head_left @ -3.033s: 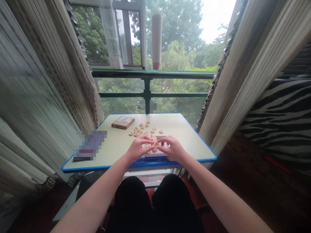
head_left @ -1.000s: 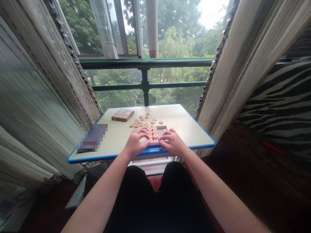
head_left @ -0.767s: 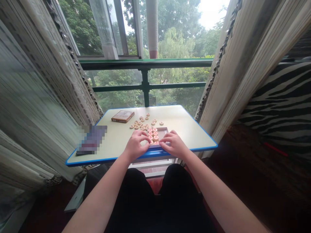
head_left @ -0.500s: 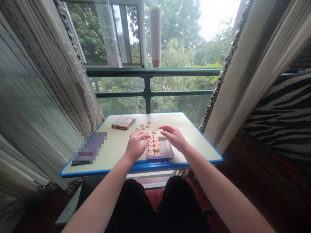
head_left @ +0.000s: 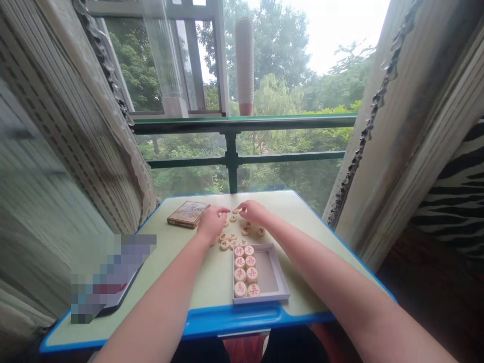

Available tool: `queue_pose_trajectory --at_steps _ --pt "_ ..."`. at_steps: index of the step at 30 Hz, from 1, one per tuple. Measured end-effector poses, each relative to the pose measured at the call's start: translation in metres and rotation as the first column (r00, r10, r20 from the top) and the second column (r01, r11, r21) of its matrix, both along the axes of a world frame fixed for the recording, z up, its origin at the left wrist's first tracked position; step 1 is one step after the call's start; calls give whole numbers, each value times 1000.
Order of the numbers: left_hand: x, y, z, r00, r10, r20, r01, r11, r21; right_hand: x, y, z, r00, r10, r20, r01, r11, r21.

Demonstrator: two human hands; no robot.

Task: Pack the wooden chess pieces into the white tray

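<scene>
A shallow white box (head_left: 280, 272) near the table's front edge holds two columns of round Chinese chess pieces (head_left: 240, 275) with red characters; its right part shows a bare bottom. Beyond it lie several loose pieces (head_left: 225, 244), some with dark characters. My left hand (head_left: 212, 223) is over the left side of the loose pieces, beside the box lid, its index finger stretched out to the right. At the far side, my right hand (head_left: 254, 212) reaches with fingers apart and curved beside a loose xiangqi piece (head_left: 235, 210). Neither hand visibly holds anything.
The brown box lid (head_left: 187, 214) lies at the table's back left. A blurred-out flat object (head_left: 117, 282) is at the left edge. The pale table (head_left: 302, 222) has a blue rim, and a green railing (head_left: 295, 122) runs behind it between curtains.
Both hands have moved away from the white box, forward to the loose pieces at the back. The view has come closer to the table, so the box shows whole.
</scene>
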State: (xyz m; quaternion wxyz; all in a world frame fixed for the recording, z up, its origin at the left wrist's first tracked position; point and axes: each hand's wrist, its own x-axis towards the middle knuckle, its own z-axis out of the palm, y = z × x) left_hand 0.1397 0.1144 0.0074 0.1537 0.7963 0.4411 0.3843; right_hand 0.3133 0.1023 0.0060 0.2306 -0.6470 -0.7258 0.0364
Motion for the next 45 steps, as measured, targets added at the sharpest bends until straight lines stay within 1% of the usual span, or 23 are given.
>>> queue_pose_trajectory --at_steps 1,3,5,8,12,14,16,18,20,22,24,26,28,30,33,36,41,45 --pt "1 1 -3 998 -52 -24 53 997 55 -2 5 -3 1000 6 13 -6 1000 1" --pt "2 1 -6 995 -98 -34 102 987 128 -4 14 -7 999 12 34 -12 1000 8" --pt "4 0 -7 998 -64 -23 66 986 151 -6 20 -11 999 20 44 -20 1000 8" --pt "7 -1 -8 996 -28 -86 43 984 174 -3 25 -15 998 61 35 -60 998 -11" --pt "9 -1 -11 993 4 -121 17 985 170 3 23 -14 996 86 0 -86 996 -22" --pt "9 0 -12 990 39 -139 -14 985 174 4 21 -12 996 72 -59 -73 997 -14" --pt "8 1 -14 985 74 -156 -45 983 178 3 18 -9 981 72 -178 -73 997 0" --pt "5 2 -14 981 91 -172 -64 985 159 2 16 -6 934 99 -344 -104 995 5" --pt "2 3 -12 979 88 -185 -66 990 122 0 14 -2 852 134 -507 -158 988 -4" --pt "-1 3 -10 982 79 -173 -65 994 85 -2 11 2 761 159 -629 -221 975 -21" --pt "-4 3 -9 988 57 -141 -50 997 54 -4 7 5 681 172 -711 -276 961 -32" --pt "-6 4 -8 993 27 -114 -23 999 36 -6 2 9 620 164 -767 -306 951 -43" --pt "-8 4 -8 994 5 -112 -1 999 40 -7 -3 12 580 140 -803 -313 948 -61" --pt "-9 4 -8 993 1 -121 6 998 57 -8 -7 14 557 119 -822 -311 948 -73" --pt "-10 5 -9 992 -4 -129 15 996 84 -8 -10 14 546 113 -830 -306 950 -71" --pt "-10 5 -10 993 -13 -114 23 996 87 -8 -10 13 559 120 -821 -301 951 -66" --pt "-10 4 -8 995 7 -99 1 997 79 -9 -8 10 578 123 -806 -315 946 -82" --pt "-10 3 -6 996 -4 -85 11 996 85 -10 -10 12 593 133 -794 -311 947 -73"
